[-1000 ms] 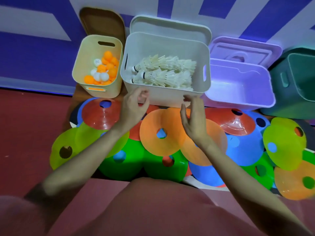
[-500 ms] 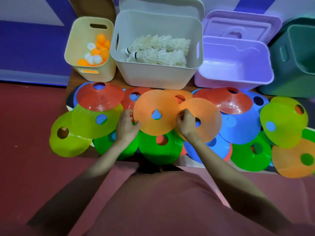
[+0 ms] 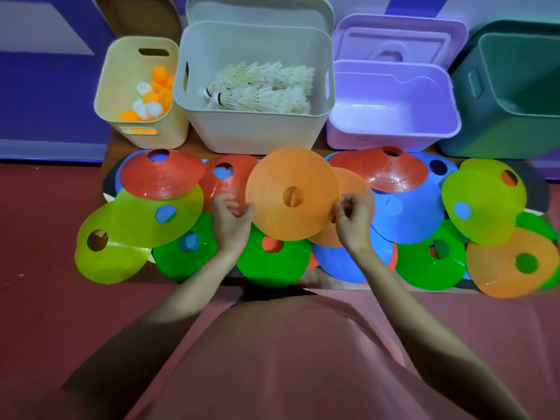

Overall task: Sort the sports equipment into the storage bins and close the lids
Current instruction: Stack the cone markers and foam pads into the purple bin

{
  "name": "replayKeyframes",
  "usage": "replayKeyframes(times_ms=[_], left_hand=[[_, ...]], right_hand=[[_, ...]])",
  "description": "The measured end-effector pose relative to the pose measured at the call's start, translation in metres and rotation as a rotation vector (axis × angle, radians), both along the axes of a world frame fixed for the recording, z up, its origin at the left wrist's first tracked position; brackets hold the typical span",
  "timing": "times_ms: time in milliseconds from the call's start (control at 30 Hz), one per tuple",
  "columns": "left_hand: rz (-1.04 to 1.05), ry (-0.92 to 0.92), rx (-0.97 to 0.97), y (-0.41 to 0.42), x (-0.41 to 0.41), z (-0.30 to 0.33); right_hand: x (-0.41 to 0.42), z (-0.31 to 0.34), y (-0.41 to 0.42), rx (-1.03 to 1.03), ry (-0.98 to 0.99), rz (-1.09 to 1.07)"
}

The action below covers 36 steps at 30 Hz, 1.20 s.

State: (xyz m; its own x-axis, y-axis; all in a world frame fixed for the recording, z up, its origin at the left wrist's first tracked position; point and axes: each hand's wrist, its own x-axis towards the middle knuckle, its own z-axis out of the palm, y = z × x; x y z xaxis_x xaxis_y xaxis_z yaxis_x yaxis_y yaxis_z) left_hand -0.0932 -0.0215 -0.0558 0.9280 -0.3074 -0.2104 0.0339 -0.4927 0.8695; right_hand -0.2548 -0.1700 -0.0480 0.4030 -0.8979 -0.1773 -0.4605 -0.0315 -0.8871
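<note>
Biggest risk: the orange cone (image 3: 291, 192) is pinched only at its thin rim on two opposite sides, so I judge the soft plastic could flex and slip from one side as it lifts.
Next risk: a second orange cone (image 3: 354, 189) sits touching beneath its right edge; the right hand (image 3: 351, 221) may catch both, or drag the lower one across the pile.
Smaller risk: the spread of cones (image 3: 406, 213) overlaps all over the table (image 3: 112, 148), so pulling one could shift its neighbours toward the front edge.
Hands: the left hand (image 3: 231, 222) pinches the left rim, the right hand pinches the right rim, the two held apart by the cone's width.
Cone's place: raised slightly and tilted toward the camera, in front of the white bin (image 3: 254, 131), above the pile's middle.
Cone's look: flat, round, translucent orange, with a central hole.
Bins: the purple bin (image 3: 391, 131) and green bin (image 3: 500, 134) stand open with nothing visible inside, lids off.
</note>
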Motion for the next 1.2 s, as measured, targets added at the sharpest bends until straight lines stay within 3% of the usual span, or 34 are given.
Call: replayKeyframes(times_ms=[200, 267, 367, 433, 500, 567, 733, 933, 1033, 1200], left_hand=[[-0.155, 0.490, -0.175, -0.014, -0.005, 0.010], [-0.154, 0.569, -0.218, -0.019, -0.010, 0.014], [-0.124, 0.555, -0.223, -0.024, -0.015, 0.015], [-0.102, 0.501, -0.207, -0.024, -0.015, 0.013], [-0.069, 0.438, -0.193, -0.023, -0.014, 0.011], [-0.048, 0.367, -0.200, -0.021, -0.015, 0.013], [0.005, 0.161, -0.218, -0.008, -0.010, 0.011], [0.150, 0.019, -0.184, 0.000, -0.013, 0.010], [0.163, 0.074, -0.220, -0.001, -0.019, 0.009], [0.158, 0.265, -0.298, -0.009, -0.034, 0.010]], right_hand=[[-0.013, 0.006, -0.004, 0.056, -0.068, 0.003], [-0.016, 0.007, -0.005, 0.019, -0.048, -0.005], [-0.025, 0.006, -0.010, -0.136, 0.072, -0.156], [-0.033, 0.001, -0.018, -0.234, 0.263, -0.229], [-0.039, -0.003, -0.029, -0.210, 0.494, -0.232], [-0.043, -0.006, -0.038, -0.119, 0.603, -0.160], [-0.047, -0.005, -0.046, -0.079, 0.434, -0.134], [-0.054, 0.020, -0.033, -0.201, 0.193, -0.231], [-0.050, 0.020, -0.032, -0.203, 0.096, -0.241], [-0.028, 0.011, -0.024, -0.219, -0.002, 0.031]])
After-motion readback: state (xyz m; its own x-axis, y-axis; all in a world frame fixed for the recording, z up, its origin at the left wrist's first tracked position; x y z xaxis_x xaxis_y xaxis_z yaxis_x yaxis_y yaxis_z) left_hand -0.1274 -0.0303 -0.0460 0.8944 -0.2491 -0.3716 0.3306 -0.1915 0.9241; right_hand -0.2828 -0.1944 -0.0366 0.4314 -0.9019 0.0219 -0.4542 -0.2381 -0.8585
